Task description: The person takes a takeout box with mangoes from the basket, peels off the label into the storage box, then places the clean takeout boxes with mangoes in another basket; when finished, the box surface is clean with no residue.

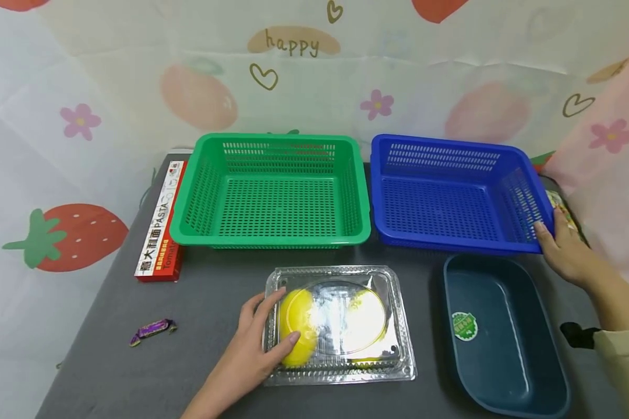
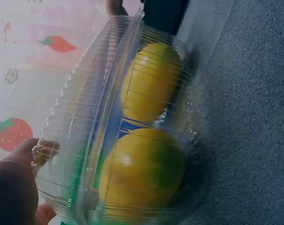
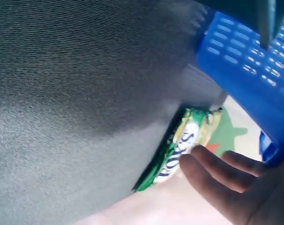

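Observation:
A clear plastic clamshell box [image 1: 340, 326] with two yellow, rounded fruits [image 2: 144, 171] inside lies on the grey table. My left hand [image 1: 257, 340] rests on its left side, thumb over the lid and fingers spread along the edge. At the right, my right hand [image 1: 568, 253] holds the rim of a blue perforated basket [image 1: 453, 241], its thumb inside the wall. The other fingers [image 3: 217, 176] stretch out beyond the basket's outer wall. Near them lies a green snack packet [image 3: 181, 145], partly hidden behind the basket in the head view.
A green perforated basket [image 1: 272, 240] stands left of the blue one, beside a red and white pasta box [image 1: 162, 227]. A dark teal basin [image 1: 503, 326] sits front right. At the left lies a purple-wrapped candy [image 1: 152, 330]. A printed cloth [image 1: 314, 87] hangs behind.

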`<state>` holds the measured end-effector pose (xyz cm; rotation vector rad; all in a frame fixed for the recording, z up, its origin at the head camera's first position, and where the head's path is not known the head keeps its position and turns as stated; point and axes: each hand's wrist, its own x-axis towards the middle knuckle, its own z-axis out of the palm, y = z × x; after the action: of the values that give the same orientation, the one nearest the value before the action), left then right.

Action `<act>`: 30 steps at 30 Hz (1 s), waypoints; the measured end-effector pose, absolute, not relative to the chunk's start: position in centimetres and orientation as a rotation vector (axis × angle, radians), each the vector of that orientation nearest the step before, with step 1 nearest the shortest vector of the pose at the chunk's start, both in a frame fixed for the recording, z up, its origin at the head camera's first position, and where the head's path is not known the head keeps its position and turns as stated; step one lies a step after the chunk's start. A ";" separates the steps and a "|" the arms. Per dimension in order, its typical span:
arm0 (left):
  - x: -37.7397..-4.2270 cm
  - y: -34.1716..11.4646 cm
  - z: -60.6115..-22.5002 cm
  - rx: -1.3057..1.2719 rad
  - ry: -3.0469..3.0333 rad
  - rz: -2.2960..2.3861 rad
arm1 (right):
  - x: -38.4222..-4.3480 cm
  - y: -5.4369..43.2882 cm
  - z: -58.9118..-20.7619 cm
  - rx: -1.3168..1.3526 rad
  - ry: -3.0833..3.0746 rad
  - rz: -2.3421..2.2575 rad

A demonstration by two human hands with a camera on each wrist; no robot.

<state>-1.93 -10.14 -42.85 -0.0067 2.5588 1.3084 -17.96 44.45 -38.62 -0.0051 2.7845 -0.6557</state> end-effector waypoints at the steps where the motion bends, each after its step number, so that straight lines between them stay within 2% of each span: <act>1: -1.9 -10.2 -42.9 -0.017 2.549 1.324 | -18.0 44.3 -38.7 -0.009 2.803 -0.653; 21: -1.6 -9.9 -42.8 -0.168 2.476 1.538 | -18.0 44.4 -39.6 -0.014 2.920 -0.655; 30: -1.7 -9.7 -39.8 -0.138 2.489 1.590 | -17.9 44.2 -39.6 -0.020 2.954 -0.635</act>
<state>-1.72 -9.74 -39.76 -0.1380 2.4894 1.5898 -17.90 44.17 -39.57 -0.0202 2.9538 -0.6355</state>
